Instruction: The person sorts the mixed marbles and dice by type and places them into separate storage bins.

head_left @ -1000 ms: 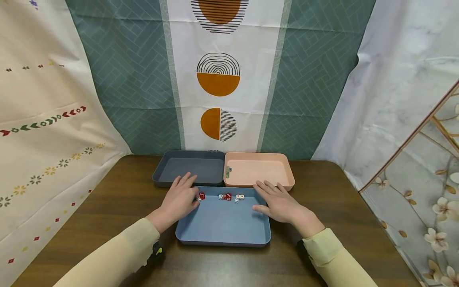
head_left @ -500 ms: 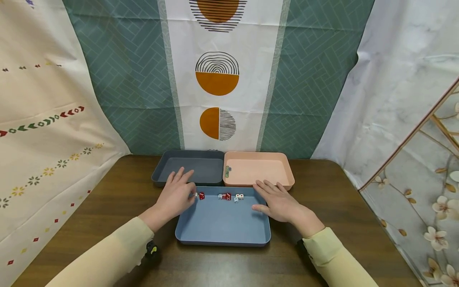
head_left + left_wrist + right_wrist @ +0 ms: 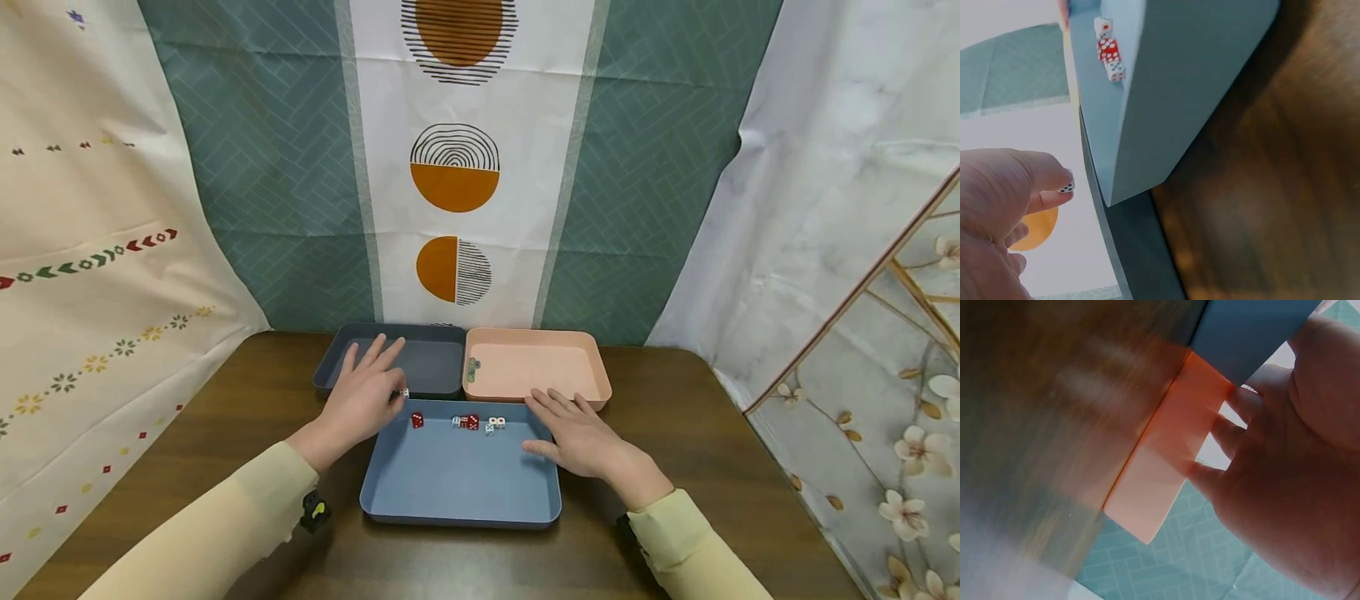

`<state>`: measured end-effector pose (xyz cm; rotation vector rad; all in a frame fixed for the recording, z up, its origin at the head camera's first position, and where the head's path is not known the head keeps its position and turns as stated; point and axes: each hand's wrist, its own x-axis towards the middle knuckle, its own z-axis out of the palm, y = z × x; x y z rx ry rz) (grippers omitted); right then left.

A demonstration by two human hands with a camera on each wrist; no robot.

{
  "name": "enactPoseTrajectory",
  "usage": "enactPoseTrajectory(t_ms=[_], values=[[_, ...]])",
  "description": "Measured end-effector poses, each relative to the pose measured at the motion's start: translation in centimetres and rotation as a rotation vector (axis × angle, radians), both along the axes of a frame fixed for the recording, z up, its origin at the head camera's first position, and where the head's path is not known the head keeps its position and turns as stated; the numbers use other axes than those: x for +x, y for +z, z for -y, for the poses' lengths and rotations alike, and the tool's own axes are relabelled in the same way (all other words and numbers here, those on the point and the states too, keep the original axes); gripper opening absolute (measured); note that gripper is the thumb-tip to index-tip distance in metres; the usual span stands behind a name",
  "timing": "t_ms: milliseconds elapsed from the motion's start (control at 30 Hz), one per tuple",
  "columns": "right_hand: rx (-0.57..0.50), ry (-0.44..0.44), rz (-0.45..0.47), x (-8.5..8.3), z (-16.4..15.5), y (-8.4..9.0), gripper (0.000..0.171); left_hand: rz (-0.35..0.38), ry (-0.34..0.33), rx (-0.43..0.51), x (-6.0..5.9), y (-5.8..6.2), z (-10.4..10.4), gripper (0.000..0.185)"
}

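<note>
Patterned cloths hang behind the bench (image 3: 225, 433), which carries three trays. Left hand (image 3: 360, 400) pinches one white die (image 3: 403, 392) over the grey tray (image 3: 427, 367); five dice lie in the blue tray (image 3: 457, 475) just right of that grip. Right hand (image 3: 581, 433) rests flat, fingers apart, on the blue tray's rim beside the pink tray (image 3: 540, 371).

Three trays on tabletop (image 3: 225, 433). Near tray (image 3: 457, 483) closest to the person, centred. Two far trays behind it, side by side and touching: far-left tray (image 3: 431, 367), far-right tray (image 3: 540, 371). Backdrop cloth (image 3: 457, 167) hanging behind both.

Loose dice (image 3: 474, 422) in a row along near tray's back edge; single die (image 3: 417, 420) left of that row, apart from it. Small piece (image 3: 473, 368) inside far-right tray against its left wall.

Left hand (image 3: 363, 396) over the seam between near tray's back-left corner and far-left tray, held die (image 3: 403, 392) pinched at the fingers (image 3: 1054, 181). Right hand (image 3: 581, 433) resting on near tray's back-right corner, just before far-right tray.
</note>
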<state>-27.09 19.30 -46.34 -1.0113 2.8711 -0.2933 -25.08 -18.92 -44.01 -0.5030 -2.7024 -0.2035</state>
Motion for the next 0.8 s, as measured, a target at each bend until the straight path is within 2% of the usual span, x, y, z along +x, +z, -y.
enactPoseTrajectory(t_ms=[267, 633, 800], values=[[-0.008, -0.003, 0.004, 0.1, -0.1, -0.1, 0.085, 0.008, 0.023, -0.01, -1.8, 0.8, -0.4, 0.013], [-0.056, 0.023, -0.023, -0.1, -0.3, -0.8, 0.088, 0.087, 0.051, -0.016, -4.1, 1.3, -1.2, 0.007], [-0.023, 0.004, -0.01, 0.0, -0.1, -0.4, 0.085, 0.114, 0.065, 0.012, -5.3, 1.2, -1.7, 0.003]])
